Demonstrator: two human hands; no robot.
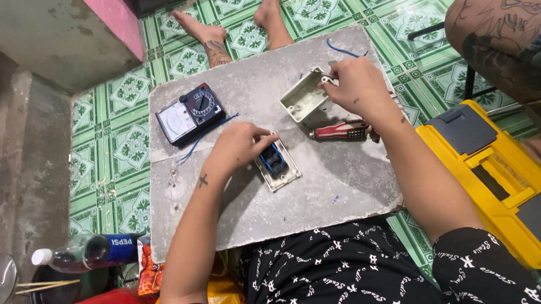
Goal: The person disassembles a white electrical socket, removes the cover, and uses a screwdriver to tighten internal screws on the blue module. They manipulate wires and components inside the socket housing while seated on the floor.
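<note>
1. In the head view, your left hand point(239, 146) rests on the white switch plate point(277, 165). Your fingers curl over its top edge and pin it down. The plate lies face down on the grey board point(322, 192), near the middle, so its blue back part shows.
2. Press the plate flat with that hand so it does not slide while you work.
3. Your right hand point(356, 87) is closed on the rim of the white wall box point(305, 98). The box lies open side up, a little past the plate. You seem to pinch something small at its edge, but I cannot tell what it is.
4. Hold the box by its rim only, so you can see inside it.
5. A loose blue wire point(341, 48) lies just behind your right hand. Keep it away from your fingers so it does not snag.
6. The red screwdriver point(342, 131) lies between the box and the plate, right under your right wrist. It is close, so you can grab it without letting go of the plate.
7. The black meter point(189, 113) sits to the left, well apart from both hands, with a thin blue wire point(207, 137) beside it. Do not bump it with your left elbow.
8. The yellow toolbox point(500, 177) stands on the floor to your right, off the board.
</note>
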